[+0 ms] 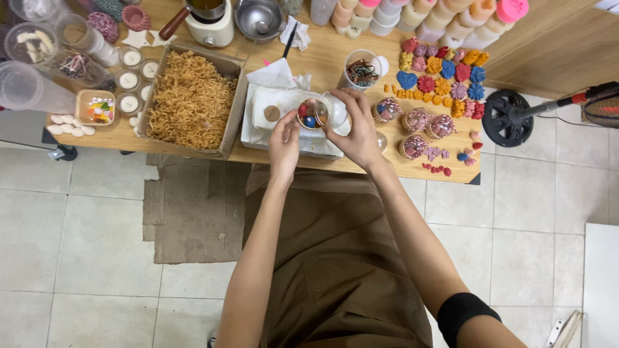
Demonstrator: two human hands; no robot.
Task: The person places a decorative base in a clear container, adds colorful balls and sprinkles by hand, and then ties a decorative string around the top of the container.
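A wooden table (193,154) stands over a pale tiled floor (84,219), with a worn brown mat (193,212) beneath its near edge. The person looks straight down at both forearms reaching forward from a brown apron (342,270).

The left hand (284,143) is raised with fingers pointing away, its fingertips pressed against the near side of a small clear globe (320,111); that grip is closed lightly on the globe. The right hand (356,129) curls over the globe from the other side, thumb and fingers wrapped around it, so its grip pinches the globe too. The globe sits between the two hands, held just above a white tray (271,125) at the table's front edge. Red and blue bits show inside it.

Left of the tray lies a cardboard box (235,96) full of tan shredded filler. To the right rest four filled globes (416,125), near rows of coloured flower shapes (445,74). Small white candles (129,80) stand left of the box.

The right palm hides much of the globe, so whether it is one piece or two halves cannot be told. The jars along the top edge are cut off, and a black fan (509,117) on the floor is only partly seen. A black band (464,312) wraps the right arm.
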